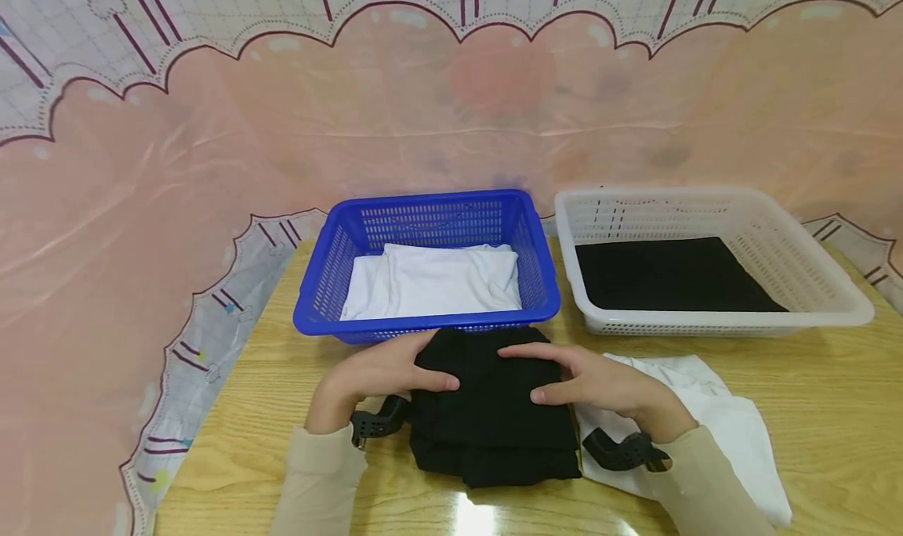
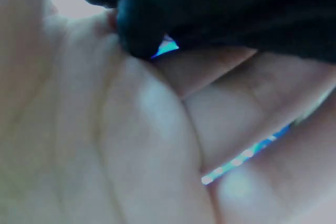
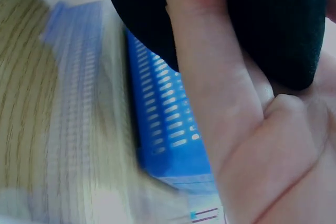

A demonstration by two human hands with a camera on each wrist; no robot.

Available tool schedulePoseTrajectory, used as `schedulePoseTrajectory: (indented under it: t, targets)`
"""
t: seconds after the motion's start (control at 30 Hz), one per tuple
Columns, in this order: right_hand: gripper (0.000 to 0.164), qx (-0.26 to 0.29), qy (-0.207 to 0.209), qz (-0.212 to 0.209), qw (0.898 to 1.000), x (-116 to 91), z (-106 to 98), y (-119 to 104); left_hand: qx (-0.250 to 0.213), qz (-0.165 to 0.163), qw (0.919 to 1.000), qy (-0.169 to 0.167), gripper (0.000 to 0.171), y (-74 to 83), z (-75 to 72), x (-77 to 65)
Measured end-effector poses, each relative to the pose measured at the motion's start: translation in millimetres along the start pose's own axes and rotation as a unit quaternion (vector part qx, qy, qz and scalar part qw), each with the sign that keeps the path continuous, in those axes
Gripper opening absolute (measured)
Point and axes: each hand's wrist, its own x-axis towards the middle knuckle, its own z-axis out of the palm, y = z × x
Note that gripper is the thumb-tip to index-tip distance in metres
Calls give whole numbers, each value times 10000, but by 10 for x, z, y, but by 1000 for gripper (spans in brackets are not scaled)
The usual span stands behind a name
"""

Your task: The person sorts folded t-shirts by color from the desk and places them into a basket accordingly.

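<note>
A folded black cloth (image 1: 494, 418) is held between both hands just in front of the blue basket (image 1: 430, 321). My left hand (image 1: 384, 367) grips its left side, thumb on top; in the left wrist view the fingers (image 2: 231, 114) pass beneath the dark fabric. On the opposite side, my right hand (image 1: 596, 379) holds the cloth with thumb and index finger over the top. The right wrist view shows black fabric (image 3: 278, 30) tucked between fingers and palm. Folded white cloths (image 1: 444, 281) lie inside the blue basket.
Right of the blue basket stands a white basket (image 1: 727, 319) with a flat black cloth (image 1: 663, 273) in it. A white cloth (image 1: 741, 434) lies on the wooden table (image 1: 832, 411), partly under the right forearm. A patterned curtain (image 1: 437, 121) hangs behind the baskets.
</note>
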Motion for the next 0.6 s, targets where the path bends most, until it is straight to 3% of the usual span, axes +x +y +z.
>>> schedulePoseTrajectory:
  t: [0.17, 0.33, 0.43, 0.6]
  targets:
    - [53, 429, -121, -470, 9979, -20, -7, -43, -319, 198, 9993, 65, 82, -4, -48, -40]
    - [53, 626, -2, -871, 9942, -36, -10, -73, -855, 545, 9948, -127, 70, 9, -87, -77]
    - [52, 777, 120, -938, 9925, -43, -4, -89, -908, 863, 9919, -213, 60, 13, -108, -93]
    - [50, 1372, 279, -1251, 9822, -45, 20, -89, -968, 973, 9904, -130, 54, 10, -118, -93]
